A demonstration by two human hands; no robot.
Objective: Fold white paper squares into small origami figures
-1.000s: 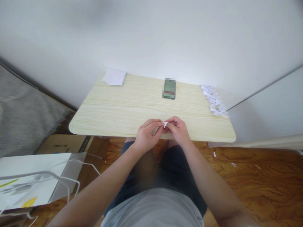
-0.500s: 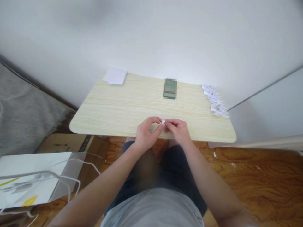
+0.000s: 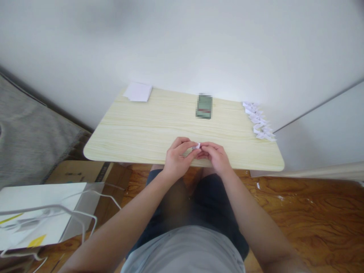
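A small folded piece of white paper (image 3: 196, 146) is pinched between the fingertips of my left hand (image 3: 178, 159) and my right hand (image 3: 216, 157). Both hands are closed on it, just above the near edge of the light wooden table (image 3: 148, 129). Most of the paper is hidden by my fingers.
A stack of white paper sheets (image 3: 138, 92) lies at the table's far left corner. A blurred green object (image 3: 204, 106) sits at the far middle. Several folded white paper pieces (image 3: 258, 121) lie along the right edge. A white bag (image 3: 36, 216) and cardboard box (image 3: 82, 173) stand on the floor at left.
Both hands have moved slightly forward over the table with the paper, and the fingers have shifted their pinch on it.
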